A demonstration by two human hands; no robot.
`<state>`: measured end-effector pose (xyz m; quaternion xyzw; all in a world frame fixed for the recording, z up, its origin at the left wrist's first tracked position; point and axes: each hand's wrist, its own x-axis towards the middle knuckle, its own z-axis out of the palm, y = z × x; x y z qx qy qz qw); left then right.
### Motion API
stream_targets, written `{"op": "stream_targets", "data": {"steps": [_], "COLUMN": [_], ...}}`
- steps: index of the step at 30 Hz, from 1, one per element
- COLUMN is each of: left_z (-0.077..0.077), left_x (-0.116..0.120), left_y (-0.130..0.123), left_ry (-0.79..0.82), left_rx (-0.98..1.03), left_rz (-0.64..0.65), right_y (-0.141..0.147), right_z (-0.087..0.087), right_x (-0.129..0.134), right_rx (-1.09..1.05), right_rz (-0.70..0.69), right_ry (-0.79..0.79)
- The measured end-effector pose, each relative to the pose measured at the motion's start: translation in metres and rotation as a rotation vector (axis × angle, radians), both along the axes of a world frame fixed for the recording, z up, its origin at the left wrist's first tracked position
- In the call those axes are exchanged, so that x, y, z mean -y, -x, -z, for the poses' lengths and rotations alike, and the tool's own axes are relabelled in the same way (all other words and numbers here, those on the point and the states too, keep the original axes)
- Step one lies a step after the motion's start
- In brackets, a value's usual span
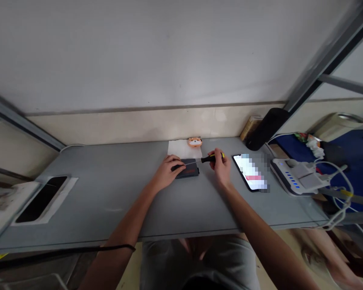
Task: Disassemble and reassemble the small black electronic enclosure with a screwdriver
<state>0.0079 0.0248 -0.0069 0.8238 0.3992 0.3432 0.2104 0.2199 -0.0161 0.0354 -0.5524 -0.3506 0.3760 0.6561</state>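
We take the dark box (189,171) as the centre of the dial, twelve toward the wall. It lies flat on the grey surface (109,213), before the person. The left hand (166,172), at nine o'clock, lays bent fingers over the box's left end, beside the screwdriver tip; we cannot tell whether they pinch anything. The right hand (221,167), at three, has its fingers closed round the black-and-yellow handle of the screwdriver (207,159), whose shaft points to nine across the box top.

We judge the box light, stiff and rather smooth, liable to skid under side force; it is best held by its opposite edges. The screwdriver should be light and rigid, surest by its thick handle; its tip could scratch the casing.

At twelve lies white paper (178,150) with an orange animal-faced case (195,141). At three lies a lit phone (246,172), and beyond it a power strip (293,177); a black cylinder (266,129) stands at two.

Markings: reddish print on the box, not legible to us. The phone's display is partly pixelated and unreadable. We can read no brand anywhere.
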Motion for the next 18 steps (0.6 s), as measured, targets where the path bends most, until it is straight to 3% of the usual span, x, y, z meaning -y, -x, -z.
{"op": "stream_targets", "data": {"steps": [6, 10, 14, 18], "left_z": [-0.005, -0.008, -0.012, -0.013], "left_x": [0.005, 0.003, -0.02, -0.046], "left_y": [-0.002, -0.005, -0.003, 0.0], "left_ry": [0.046, 0.061, 0.049, 0.033], "left_rx": [-0.002, 0.068, 0.049, -0.092], "left_rz": [-0.02, -0.126, -0.285, -0.301], "right_y": [-0.003, -0.009, -0.012, -0.014], "right_z": [0.0, 0.003, 0.004, 0.005], "right_x": [-0.003, -0.008, -0.011, -0.012], "right_rx": [-0.064, -0.141, -0.208, -0.227], "right_rz": [0.023, 0.091, 0.149, 0.16], "right_ry": [0.0, 0.023, 0.047, 0.033]}}
